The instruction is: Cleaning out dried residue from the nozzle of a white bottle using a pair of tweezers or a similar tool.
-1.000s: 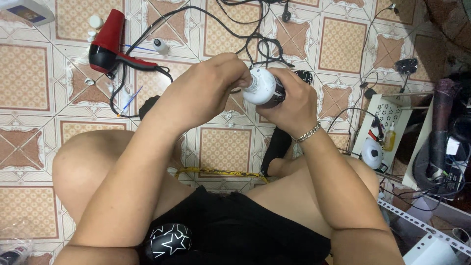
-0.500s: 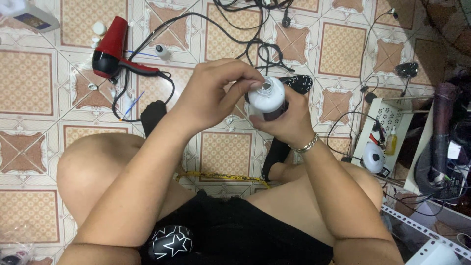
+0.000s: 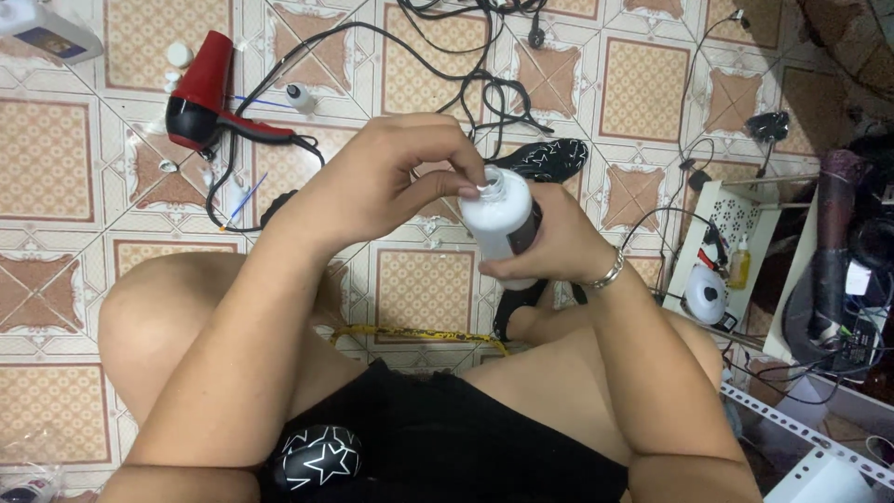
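The right hand wraps a white bulb-shaped housing with a dark band, just above frame centre; its fingers are curled tight around the lower body. The left hand comes in from nine o'clock, its fingers pinching the small neck at the top of the housing. A silver bracelet sits on the right wrist. On the patterned tile floor, a red hair dryer lies toward ten o'clock, with tangled black cables at twelve o'clock. A white perforated rack stands at three o'clock, a small yellow bottle in it. A yellow strip lies on the floor just below the hands.
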